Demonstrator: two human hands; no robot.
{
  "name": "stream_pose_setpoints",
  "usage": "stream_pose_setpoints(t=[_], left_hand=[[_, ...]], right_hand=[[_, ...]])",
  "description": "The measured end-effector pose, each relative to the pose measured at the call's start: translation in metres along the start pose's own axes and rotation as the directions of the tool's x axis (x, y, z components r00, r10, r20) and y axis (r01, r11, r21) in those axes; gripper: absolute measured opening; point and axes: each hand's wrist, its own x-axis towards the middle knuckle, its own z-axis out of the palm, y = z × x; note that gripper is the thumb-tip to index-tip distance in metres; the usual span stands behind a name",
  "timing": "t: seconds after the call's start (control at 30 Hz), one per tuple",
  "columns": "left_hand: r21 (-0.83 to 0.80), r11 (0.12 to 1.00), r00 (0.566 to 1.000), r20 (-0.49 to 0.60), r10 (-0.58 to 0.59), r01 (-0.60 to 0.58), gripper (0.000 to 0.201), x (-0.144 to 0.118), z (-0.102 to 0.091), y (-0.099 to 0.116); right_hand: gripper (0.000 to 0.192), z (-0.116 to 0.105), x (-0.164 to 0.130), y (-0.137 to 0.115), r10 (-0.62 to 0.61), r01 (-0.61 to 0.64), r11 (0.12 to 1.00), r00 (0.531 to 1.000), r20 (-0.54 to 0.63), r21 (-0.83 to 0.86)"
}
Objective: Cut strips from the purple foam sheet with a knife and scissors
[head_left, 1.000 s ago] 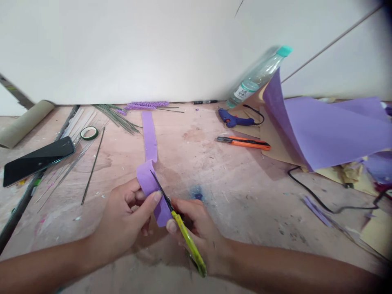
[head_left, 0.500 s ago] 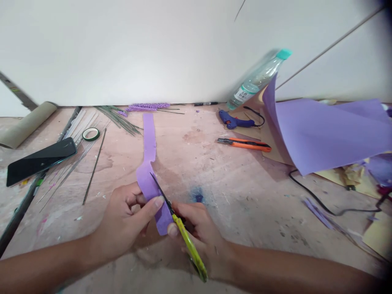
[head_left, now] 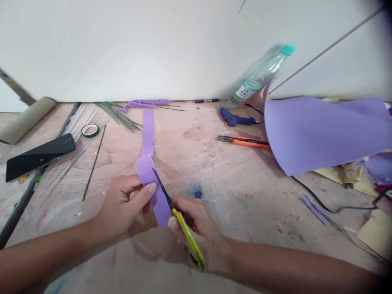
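A long purple foam strip (head_left: 148,139) runs from the back of the table toward me and curls up at its near end. My left hand (head_left: 122,206) pinches that near end between thumb and fingers. My right hand (head_left: 196,226) grips yellow-handled scissors (head_left: 180,222); their dark blades lie against the strip's right edge, just beside my left thumb.
A black phone (head_left: 38,157), green tape roll (head_left: 90,130), thin wires (head_left: 92,163) and a cardboard tube (head_left: 26,120) lie at the left. An orange utility knife (head_left: 245,141), blue glue gun (head_left: 235,119), plastic bottle (head_left: 260,75), large purple sheet (head_left: 327,132) and black cord (head_left: 321,202) are at the right.
The scissors and both hands stay on the strip; the strip's near end has shifted slightly in my left hand. The large purple sheet at the right has sagged lower.
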Motion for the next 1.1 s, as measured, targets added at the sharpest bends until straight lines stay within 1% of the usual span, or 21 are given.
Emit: stream_pose_setpoints(t=[0.1,0.3,0.4,0.53,0.67,0.83,0.97,1.1], left_hand=[[0.046,0.999,1.0,-0.012,0.008,-0.008,0.036,0.0,0.001,-0.001],[0.119,0.992,0.999,-0.035,0.036,-0.031,0.04,-0.002,0.001,-0.001],[0.167,0.984,0.997,-0.023,0.072,-0.067,0.042,-0.002,0.0,-0.002],[0.166,0.982,0.996,-0.001,0.09,-0.089,0.043,-0.002,0.0,-0.004],[0.144,0.986,0.996,0.015,0.088,-0.089,0.041,-0.001,0.0,-0.004],[0.083,0.995,0.997,0.041,0.06,-0.063,0.04,-0.002,0.0,-0.007],[-0.008,1.0,0.998,0.051,0.025,-0.025,0.04,-0.006,0.001,-0.012],[-0.127,0.992,0.998,0.061,0.0,0.008,0.041,-0.005,-0.001,-0.011]], right_hand=[[0.059,0.0,0.0,0.001,0.02,-0.02,0.999,1.0,0.0,0.027],[0.062,0.002,0.0,0.001,0.022,-0.023,0.999,0.999,-0.026,-0.036],[0.062,0.002,0.0,0.001,0.039,-0.039,0.999,0.999,-0.012,-0.033],[0.061,0.001,0.0,0.003,0.033,-0.033,0.999,0.999,-0.009,-0.015],[0.058,0.002,-0.001,0.005,-0.001,0.0,1.0,1.0,-0.026,-0.031],[0.055,0.002,-0.001,0.004,-0.006,0.006,1.0,1.0,0.0,0.006],[0.057,0.002,-0.001,0.003,0.003,-0.003,0.999,1.0,-0.024,-0.032],[0.059,0.002,-0.002,0.004,0.005,-0.007,0.998,1.0,-0.018,-0.064]])
